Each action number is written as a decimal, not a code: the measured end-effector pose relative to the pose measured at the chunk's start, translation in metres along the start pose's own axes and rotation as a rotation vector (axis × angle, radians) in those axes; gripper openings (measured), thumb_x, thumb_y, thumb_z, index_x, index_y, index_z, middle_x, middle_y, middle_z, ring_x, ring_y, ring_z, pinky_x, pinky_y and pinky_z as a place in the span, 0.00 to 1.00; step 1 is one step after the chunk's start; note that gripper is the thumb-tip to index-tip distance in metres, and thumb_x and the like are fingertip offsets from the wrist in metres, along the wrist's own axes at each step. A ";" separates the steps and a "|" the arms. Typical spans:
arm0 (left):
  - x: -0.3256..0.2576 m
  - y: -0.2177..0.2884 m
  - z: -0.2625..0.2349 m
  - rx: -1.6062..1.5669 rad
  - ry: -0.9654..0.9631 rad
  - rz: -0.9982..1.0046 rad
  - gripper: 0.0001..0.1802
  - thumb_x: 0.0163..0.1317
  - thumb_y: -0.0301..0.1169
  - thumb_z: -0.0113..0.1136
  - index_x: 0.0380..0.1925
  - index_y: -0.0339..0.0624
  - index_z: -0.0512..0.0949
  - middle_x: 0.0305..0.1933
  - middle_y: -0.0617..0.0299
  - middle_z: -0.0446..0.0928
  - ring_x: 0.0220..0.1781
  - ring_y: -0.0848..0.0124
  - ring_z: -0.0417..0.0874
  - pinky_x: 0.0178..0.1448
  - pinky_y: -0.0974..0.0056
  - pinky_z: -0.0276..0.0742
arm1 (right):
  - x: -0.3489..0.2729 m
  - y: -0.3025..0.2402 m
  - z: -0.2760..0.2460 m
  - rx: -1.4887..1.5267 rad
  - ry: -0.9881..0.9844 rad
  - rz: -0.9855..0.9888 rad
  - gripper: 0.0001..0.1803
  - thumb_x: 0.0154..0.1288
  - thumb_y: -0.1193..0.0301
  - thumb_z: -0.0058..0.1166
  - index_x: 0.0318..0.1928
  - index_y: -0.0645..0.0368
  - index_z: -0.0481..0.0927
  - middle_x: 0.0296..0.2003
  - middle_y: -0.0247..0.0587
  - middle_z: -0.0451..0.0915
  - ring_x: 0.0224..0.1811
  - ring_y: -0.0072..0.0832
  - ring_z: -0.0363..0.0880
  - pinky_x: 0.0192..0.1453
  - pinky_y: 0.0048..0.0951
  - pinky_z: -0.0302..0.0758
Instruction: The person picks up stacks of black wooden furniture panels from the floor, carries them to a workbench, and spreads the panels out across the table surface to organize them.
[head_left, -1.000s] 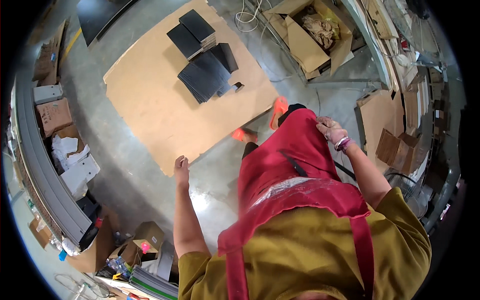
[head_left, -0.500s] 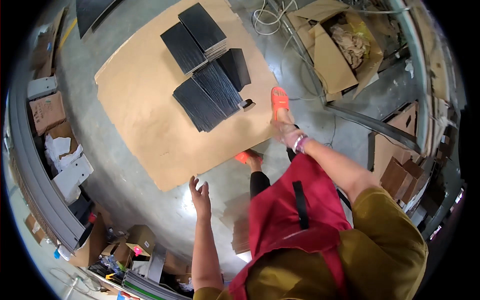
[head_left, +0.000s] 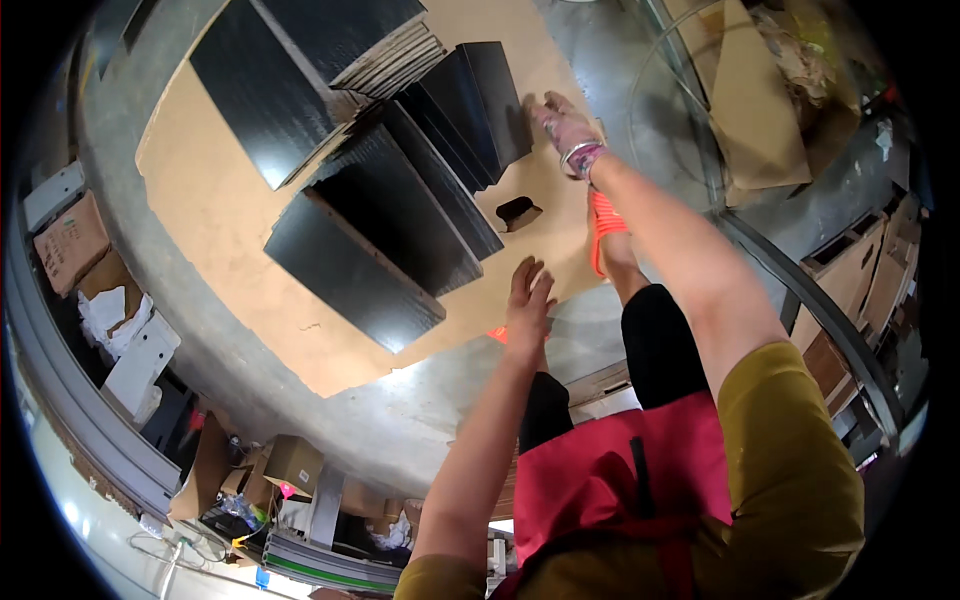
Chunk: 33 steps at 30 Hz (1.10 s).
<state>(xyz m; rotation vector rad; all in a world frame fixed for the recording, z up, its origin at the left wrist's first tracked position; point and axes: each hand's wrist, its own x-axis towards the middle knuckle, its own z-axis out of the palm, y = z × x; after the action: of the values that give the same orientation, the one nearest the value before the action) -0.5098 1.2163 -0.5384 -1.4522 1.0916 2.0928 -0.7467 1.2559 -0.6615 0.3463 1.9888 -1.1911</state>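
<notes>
Stacks of black boards (head_left: 349,259) with pale brown edges lie on a large cardboard sheet (head_left: 220,232) on the floor. Beyond them, a thicker stack (head_left: 340,28) shows many layered edges. At the right of the group, black boards (head_left: 482,113) stand on edge, tilted. My right hand (head_left: 567,130), in what looks like a stained pinkish glove with a bangle at the wrist, reaches beside these, fingers spread, with nothing in it. My left hand (head_left: 530,303) hovers over the sheet's near edge, bare, its fingers apart and slightly bent, also holding nothing.
A dark cut-out hole (head_left: 517,212) shows in the sheet between my hands. My orange sandal (head_left: 604,232) is at the sheet's right edge. An opened carton (head_left: 757,125) stands behind a metal frame (head_left: 800,285) at right. Cartons and scraps (head_left: 118,315) line the left side.
I have bent closer, and the stacks look larger. My right hand has left my knee and reached forward beside the boards. My left hand has come forward and right.
</notes>
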 end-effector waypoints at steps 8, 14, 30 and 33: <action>0.135 0.010 0.006 -0.310 0.270 0.105 0.36 0.62 0.40 0.55 0.67 0.51 0.51 0.62 0.64 0.62 0.65 0.70 0.63 0.62 0.59 0.64 | 0.051 -0.019 0.030 -0.018 -0.092 -0.149 0.39 0.61 0.50 0.50 0.65 0.63 0.60 0.56 0.52 0.72 0.56 0.40 0.72 0.59 0.30 0.68; 0.151 0.035 0.026 -0.667 0.206 0.063 0.28 0.64 0.42 0.54 0.62 0.52 0.60 0.65 0.64 0.59 0.67 0.66 0.59 0.65 0.53 0.59 | 0.076 -0.014 0.024 0.297 -0.289 0.110 0.27 0.64 0.60 0.52 0.60 0.60 0.66 0.52 0.37 0.75 0.54 0.24 0.72 0.58 0.23 0.66; 0.194 0.051 0.047 0.146 0.425 0.450 0.45 0.50 0.35 0.70 0.64 0.38 0.54 0.65 0.48 0.60 0.65 0.58 0.63 0.67 0.57 0.60 | 0.071 -0.004 0.024 0.087 -0.435 -0.349 0.19 0.69 0.69 0.40 0.57 0.59 0.73 0.52 0.37 0.75 0.52 0.22 0.72 0.59 0.20 0.65; 0.208 0.048 0.050 -0.011 0.430 0.506 0.51 0.46 0.37 0.72 0.66 0.38 0.51 0.64 0.44 0.60 0.65 0.55 0.64 0.66 0.59 0.61 | 0.063 -0.005 0.032 -0.027 -0.371 -0.422 0.18 0.65 0.72 0.40 0.54 0.59 0.75 0.55 0.38 0.72 0.55 0.27 0.72 0.61 0.23 0.64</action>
<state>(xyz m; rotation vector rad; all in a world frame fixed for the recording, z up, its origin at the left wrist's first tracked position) -0.6571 1.1982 -0.7002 -1.8353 1.7689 2.1448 -0.7763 1.2168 -0.7132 -0.3088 1.7908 -1.3660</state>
